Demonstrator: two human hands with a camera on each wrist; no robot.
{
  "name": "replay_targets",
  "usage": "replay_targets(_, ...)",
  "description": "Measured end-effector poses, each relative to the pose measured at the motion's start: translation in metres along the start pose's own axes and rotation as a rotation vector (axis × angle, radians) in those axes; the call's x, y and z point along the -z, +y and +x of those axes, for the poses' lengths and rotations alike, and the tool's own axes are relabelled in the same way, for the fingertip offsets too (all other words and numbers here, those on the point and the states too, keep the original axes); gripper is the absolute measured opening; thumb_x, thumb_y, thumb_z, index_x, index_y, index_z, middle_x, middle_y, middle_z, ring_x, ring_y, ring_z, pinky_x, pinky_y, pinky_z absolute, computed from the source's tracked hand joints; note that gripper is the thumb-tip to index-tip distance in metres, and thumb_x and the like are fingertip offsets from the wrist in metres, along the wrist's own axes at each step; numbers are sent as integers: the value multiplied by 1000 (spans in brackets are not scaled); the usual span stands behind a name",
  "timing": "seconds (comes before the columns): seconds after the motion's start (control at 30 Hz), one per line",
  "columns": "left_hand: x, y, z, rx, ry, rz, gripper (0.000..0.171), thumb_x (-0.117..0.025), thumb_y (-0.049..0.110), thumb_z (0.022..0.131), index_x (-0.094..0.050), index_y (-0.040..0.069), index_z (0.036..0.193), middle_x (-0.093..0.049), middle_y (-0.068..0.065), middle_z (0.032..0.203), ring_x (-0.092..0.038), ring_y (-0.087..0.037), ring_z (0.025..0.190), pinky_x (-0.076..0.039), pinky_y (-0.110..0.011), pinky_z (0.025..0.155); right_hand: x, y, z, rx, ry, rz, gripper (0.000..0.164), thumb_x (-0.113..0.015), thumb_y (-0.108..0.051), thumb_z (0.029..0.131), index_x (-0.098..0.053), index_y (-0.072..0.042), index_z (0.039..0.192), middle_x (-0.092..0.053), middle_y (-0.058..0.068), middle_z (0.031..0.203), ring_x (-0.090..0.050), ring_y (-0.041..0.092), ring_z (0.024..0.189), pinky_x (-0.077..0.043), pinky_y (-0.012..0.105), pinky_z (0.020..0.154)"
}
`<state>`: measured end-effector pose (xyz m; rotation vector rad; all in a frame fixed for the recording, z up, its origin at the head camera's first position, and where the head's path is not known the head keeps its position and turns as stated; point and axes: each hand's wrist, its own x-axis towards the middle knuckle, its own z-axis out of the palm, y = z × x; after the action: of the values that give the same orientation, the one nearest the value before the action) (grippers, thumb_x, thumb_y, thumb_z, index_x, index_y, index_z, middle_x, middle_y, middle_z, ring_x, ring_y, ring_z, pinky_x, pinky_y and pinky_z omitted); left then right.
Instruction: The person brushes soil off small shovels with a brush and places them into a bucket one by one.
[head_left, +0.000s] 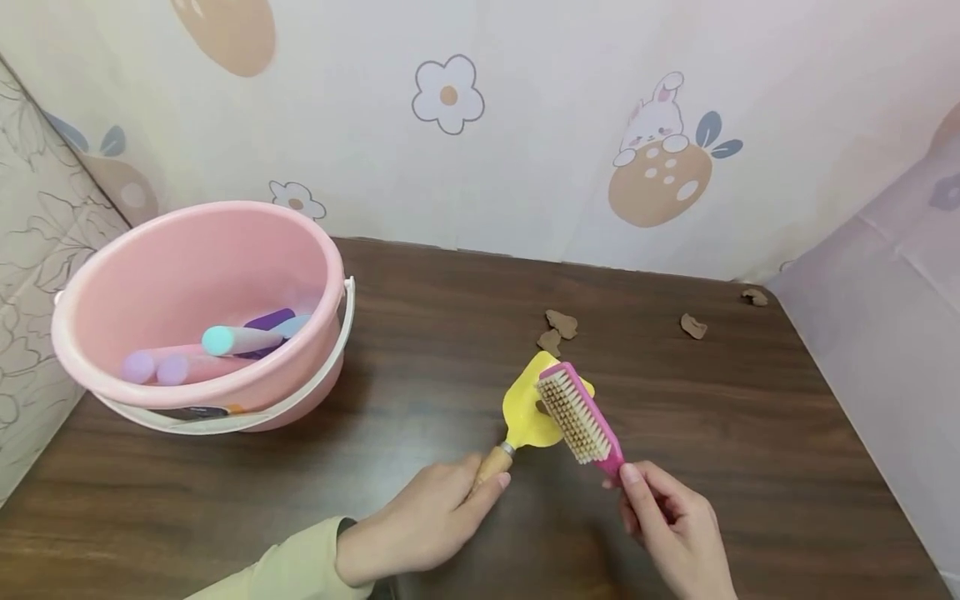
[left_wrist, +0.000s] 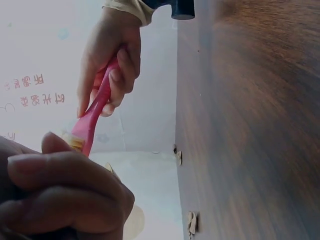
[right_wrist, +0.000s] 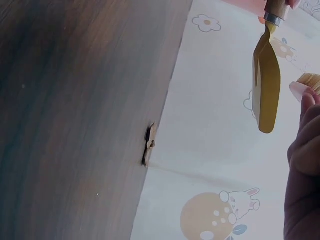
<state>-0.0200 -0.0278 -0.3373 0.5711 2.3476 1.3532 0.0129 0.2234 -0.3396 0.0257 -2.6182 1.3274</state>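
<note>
My left hand [head_left: 427, 521] grips the wooden handle of a small yellow shovel [head_left: 521, 412]. In my right hand [head_left: 678, 529] is a pink scrubbing brush [head_left: 573, 415] with pale bristles, held by its handle. The brush head overlaps the shovel blade in the head view; whether they touch I cannot tell. A bit of brown material shows on the blade, partly behind the bristles. In the right wrist view the shovel [right_wrist: 268, 85] appears raised above the table. Just beyond the blade tip, brown scraps [head_left: 562, 323] lie on the table.
A pink bucket [head_left: 202, 218] with a white handle stands at the left, holding several tools with pastel handles [head_left: 243, 340]. More brown scraps lie at the right, one [head_left: 693, 327] nearer and another [head_left: 754, 297] at the back corner. Printed cloth [head_left: 525, 167] hangs behind the dark wooden table [head_left: 750, 433].
</note>
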Motion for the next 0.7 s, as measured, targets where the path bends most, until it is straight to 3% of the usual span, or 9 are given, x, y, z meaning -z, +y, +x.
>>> replay_targets(0.23,2,-1,2,-14,20,-9,36,-44,37,100,-44,12,75,-31,9,59,-28,-2,49,-24,-19,43,-2,2,5,33,89,-72,17,-72,-1,81,-69,-18,79,-45,-12,54,-31,1,43,-25,18,39)
replay_targets(0.5,1,-1,2,-11,30,-5,35,-44,37,100,-45,13,75,-32,10,58,-29,-1,48,-26,-19,41,-6,-1,8,63,76,-72,24,-82,-3,70,-70,-20,82,-46,-11,56,-34,0,44,-27,18,39)
replay_targets(0.7,1,-2,3,-12,46,24,35,-44,37,100,-45,13,75,-32,9,58,-29,-2,48,-26,-20,41,-7,-2,8,120,35,-61,28,-83,0,68,-71,-19,85,-55,-11,61,-36,0,46,-26,16,39)
